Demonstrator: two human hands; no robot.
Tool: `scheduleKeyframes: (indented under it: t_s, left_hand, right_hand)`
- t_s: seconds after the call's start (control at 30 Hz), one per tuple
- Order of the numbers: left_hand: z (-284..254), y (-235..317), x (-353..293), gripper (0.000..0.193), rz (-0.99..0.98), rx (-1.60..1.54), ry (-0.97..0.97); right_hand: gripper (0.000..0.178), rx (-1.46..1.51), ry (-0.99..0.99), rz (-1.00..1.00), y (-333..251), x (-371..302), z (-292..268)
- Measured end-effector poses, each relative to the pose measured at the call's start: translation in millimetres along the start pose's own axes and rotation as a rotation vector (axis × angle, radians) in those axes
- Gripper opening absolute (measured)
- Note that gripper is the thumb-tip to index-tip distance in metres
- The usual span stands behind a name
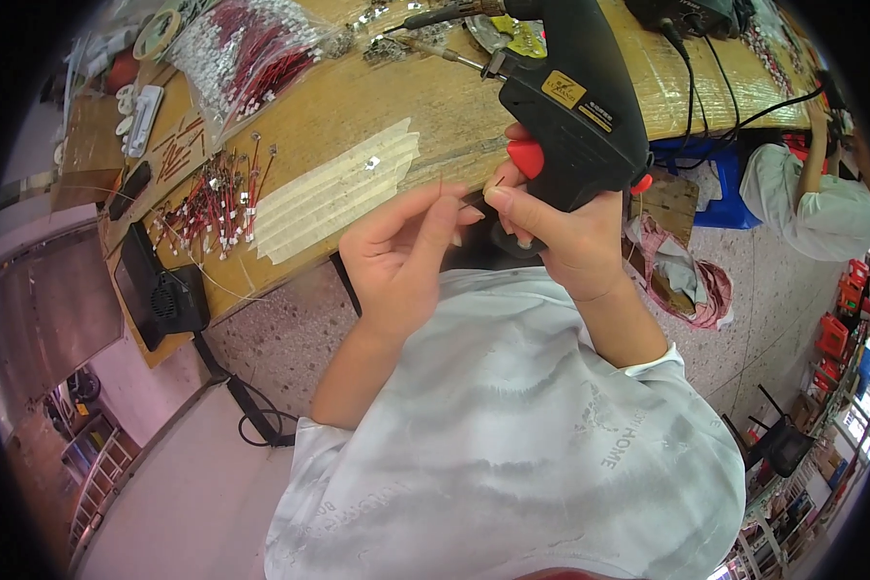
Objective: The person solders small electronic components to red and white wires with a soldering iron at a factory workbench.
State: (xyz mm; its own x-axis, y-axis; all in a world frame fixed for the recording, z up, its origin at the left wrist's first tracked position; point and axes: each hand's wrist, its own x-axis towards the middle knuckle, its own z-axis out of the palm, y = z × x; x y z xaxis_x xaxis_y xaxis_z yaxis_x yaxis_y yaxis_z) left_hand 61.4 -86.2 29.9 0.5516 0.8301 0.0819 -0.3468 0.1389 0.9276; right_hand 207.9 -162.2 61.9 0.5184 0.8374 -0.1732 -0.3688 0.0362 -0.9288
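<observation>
From where I stand, taking the person's hands as the centre of the dial and twelve as straight ahead, the left hand [394,253] is raised just off the near edge of the wooden surface [459,145], thumb and index finger pinched together on a thin wire [441,182] that pokes up between their tips. At three o'clock from it, and near, the right hand [580,242] has its own thumb and index finger closed on a short dark strand [500,181]; its shape is too fine to make out. That hand is also up against a black gun-shaped tool [594,101] with a red trigger [525,158], and I can't tell whether the other fingers wrap its handle. The tool's metal nozzle [454,56] reaches toward eleven o'clock. At nine, pale tape strips [333,193] lie side by side on the surface, and just past them sits a loose heap of red and white wires [224,205] with small white connectors. A clear bag [246,63] stuffed with more of the same is at ten. Between eight and nine stands a black device [169,295] with a round grille. Over at three o'clock, well apart, there's a blue crate [730,215] and beyond it a co-worker in a pale top [807,208].
</observation>
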Motion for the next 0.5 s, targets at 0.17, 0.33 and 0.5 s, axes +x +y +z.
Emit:
scheduleKeyframes:
  t_s: [0.17,0.33,0.5]
  left_hand:
    - [-19,-5,-7,0.014,0.058,0.056,-0.090]
    - [-31,-1,-13,0.014,0.075,0.313,-0.033]
    - [-37,-5,1,0.015,0.360,0.404,-0.002]
  right_hand:
    - [0.043,0.018,-0.043,-0.019,13,-4,-1]
    - [0.052,-0.072,-0.027,0.086,17,-5,10]
    - [0.052,-0.191,-0.070,0.013,26,1,17]
